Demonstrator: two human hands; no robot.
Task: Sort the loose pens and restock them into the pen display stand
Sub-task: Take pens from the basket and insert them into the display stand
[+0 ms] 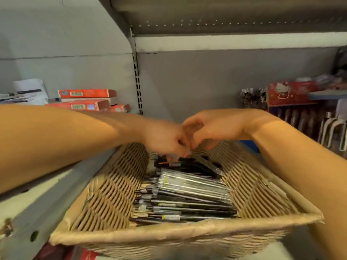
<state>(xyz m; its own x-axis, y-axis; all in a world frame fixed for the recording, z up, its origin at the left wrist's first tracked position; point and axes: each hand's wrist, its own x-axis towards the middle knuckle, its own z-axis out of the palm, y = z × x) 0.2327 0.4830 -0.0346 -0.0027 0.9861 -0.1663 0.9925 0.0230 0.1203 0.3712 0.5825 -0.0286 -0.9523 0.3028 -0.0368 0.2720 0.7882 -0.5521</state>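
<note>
no label reads clearly. both hands' fingers curl among pens point(187, 192) in a wicker basket point(116, 184); their hold is unclear. red boxes point(86, 93) sit on the grey shelf left of the fingers.

Grey metal shelf point(206, 87) with stock and a wicker basket point(169, 235) in front.
Left on the shelf: stack of red flat boxes point(86, 100), white packets point(28, 91) beside them. Right: red pen display stand point(293, 102) with dark pens in slots, blurry goods behind it. Basket holds a pile of loose pens point(187, 194); whether it rests on the shelf can't be told.
</note>
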